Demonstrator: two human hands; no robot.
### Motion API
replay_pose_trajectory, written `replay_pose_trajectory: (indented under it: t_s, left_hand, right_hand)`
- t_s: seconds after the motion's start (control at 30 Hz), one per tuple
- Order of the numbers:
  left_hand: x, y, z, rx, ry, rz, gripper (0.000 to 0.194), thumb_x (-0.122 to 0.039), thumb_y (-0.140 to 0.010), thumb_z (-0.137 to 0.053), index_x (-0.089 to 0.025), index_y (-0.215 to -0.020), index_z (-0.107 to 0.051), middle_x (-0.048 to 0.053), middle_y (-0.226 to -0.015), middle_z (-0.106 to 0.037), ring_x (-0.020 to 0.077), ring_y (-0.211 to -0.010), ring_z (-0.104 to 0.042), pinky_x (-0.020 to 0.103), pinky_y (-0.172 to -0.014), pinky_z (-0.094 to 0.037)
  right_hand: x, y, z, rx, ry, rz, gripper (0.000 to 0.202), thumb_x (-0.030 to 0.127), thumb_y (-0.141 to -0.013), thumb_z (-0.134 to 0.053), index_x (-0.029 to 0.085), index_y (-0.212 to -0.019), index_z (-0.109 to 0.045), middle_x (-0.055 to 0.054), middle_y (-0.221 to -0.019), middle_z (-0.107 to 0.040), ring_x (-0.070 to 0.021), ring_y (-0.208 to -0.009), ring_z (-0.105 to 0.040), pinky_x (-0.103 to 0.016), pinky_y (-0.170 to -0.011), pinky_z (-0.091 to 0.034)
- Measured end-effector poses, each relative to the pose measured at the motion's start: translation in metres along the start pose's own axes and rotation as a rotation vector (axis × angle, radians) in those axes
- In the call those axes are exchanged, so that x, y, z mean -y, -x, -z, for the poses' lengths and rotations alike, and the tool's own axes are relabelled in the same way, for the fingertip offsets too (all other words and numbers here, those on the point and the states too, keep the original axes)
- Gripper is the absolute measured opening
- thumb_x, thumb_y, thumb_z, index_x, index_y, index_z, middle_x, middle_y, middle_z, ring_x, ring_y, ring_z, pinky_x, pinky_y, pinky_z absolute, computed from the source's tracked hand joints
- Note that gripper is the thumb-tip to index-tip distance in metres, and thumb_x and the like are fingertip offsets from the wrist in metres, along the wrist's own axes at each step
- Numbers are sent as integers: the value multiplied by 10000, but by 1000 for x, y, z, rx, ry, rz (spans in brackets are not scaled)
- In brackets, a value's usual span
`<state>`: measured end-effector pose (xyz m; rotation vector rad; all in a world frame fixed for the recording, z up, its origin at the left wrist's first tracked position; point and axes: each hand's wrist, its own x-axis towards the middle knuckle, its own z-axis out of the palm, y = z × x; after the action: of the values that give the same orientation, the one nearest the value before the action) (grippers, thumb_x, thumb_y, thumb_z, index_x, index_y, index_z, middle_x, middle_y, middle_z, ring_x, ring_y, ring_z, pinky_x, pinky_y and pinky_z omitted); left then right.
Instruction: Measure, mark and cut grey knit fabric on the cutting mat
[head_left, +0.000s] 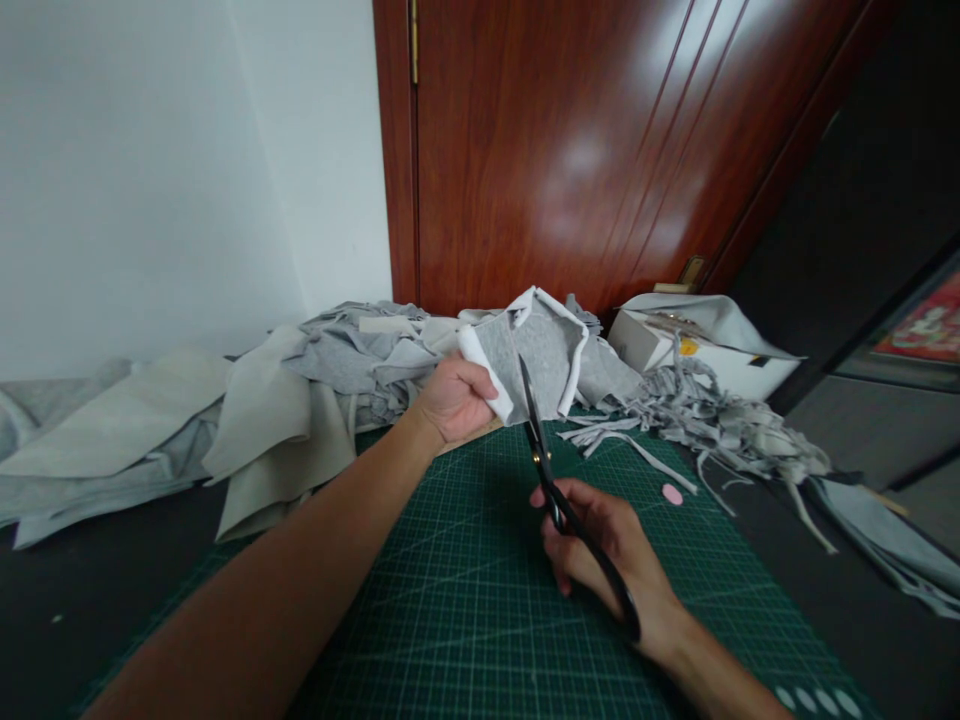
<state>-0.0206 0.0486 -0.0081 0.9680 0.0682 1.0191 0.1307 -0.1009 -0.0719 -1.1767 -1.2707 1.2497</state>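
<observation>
My left hand (459,398) pinches the left edge of a grey fabric piece (547,350) with white edges, held up above the far part of the green cutting mat (480,600). Black-handled scissors (541,455) are in my right hand (600,540), over the middle of the mat. Their blades point up and away from me and overlap the lower part of the fabric. Whether the blades touch the cloth is hard to tell.
Grey and cream fabric pieces (262,410) are heaped at the left and back. At the right lie a white box (720,365), tangled grey strips (690,400) and a small pink oval (672,494). A brown door (555,150) stands behind.
</observation>
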Motion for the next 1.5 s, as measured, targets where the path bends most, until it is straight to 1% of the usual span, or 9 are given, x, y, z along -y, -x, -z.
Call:
replay_pose_trajectory:
  t_s: [0.1,0.2,0.3,0.37,0.6,1.03,1.2,1.37,1.5]
  left_hand:
    - [-5,-16,3,24,6,6,716,18,-411,-536,-120,-1087,-727,123,-1042,-805,419,-1180,-707,628,-1100,-491]
    - [-9,-33,9,32,15,-12,764,21,-409,-517,-130,-1127,-727,110,-1067,-809,406,-1188,-709,632,-1121,-472]
    - [-10,-43,15,25,31,-24,779,20,-414,-514,-138,-1146,-728,99,-1073,-812,395,-1188,-713,622,-1136,-462]
    - [-7,-47,19,27,34,-17,784,22,-414,-514,-135,-1153,-727,99,-1076,-813,394,-1186,-715,615,-1143,-458]
    - [2,-53,24,53,16,-2,755,25,-409,-526,-104,-1125,-726,125,-1052,-811,415,-1155,-724,632,-1120,-473]
    - [5,-51,16,52,45,23,813,20,-415,-512,-119,-1192,-709,110,-1111,-802,404,-1192,-707,621,-1123,-476]
    - [8,-51,13,49,55,9,798,23,-412,-506,-110,-1172,-710,112,-1102,-803,406,-1193,-706,623,-1127,-471]
    - [9,-50,11,45,76,21,807,23,-404,-501,-112,-1170,-717,112,-1111,-804,412,-1203,-700,613,-1145,-452]
    - [9,-50,10,71,89,19,776,28,-397,-514,-109,-1134,-713,113,-1069,-806,414,-1177,-711,608,-1130,-469]
  right_hand:
    - [8,-16,7,21,14,43,321,291,-637,-739,185,-923,-639,69,-663,-572,-78,-452,-486,-212,-418,-436]
    - [11,-35,16,28,30,91,306,289,-650,-723,188,-927,-639,83,-646,-566,-80,-439,-497,-216,-425,-428]
    - [9,-49,22,27,37,117,310,296,-665,-720,187,-942,-636,80,-656,-589,-85,-434,-514,-219,-429,-414]
    - [4,-53,23,21,21,115,322,304,-664,-733,185,-945,-631,79,-651,-591,-84,-431,-505,-218,-428,-411]
    - [-4,-51,26,21,-27,89,339,301,-652,-775,187,-942,-640,79,-649,-567,-80,-448,-469,-218,-425,-437]
    - [-5,-42,27,-19,-9,121,330,330,-669,-796,192,-923,-638,66,-667,-562,-93,-462,-492,-225,-416,-445]
    - [-8,-40,29,-43,10,117,393,351,-664,-807,168,-983,-670,65,-672,-557,-85,-441,-483,-222,-404,-430]
    - [-9,-37,28,-56,31,120,353,373,-692,-798,183,-938,-631,73,-637,-545,-80,-412,-463,-219,-399,-397]
    - [-8,-36,27,-67,71,124,350,405,-739,-763,170,-961,-628,77,-614,-533,-79,-400,-463,-215,-400,-366]
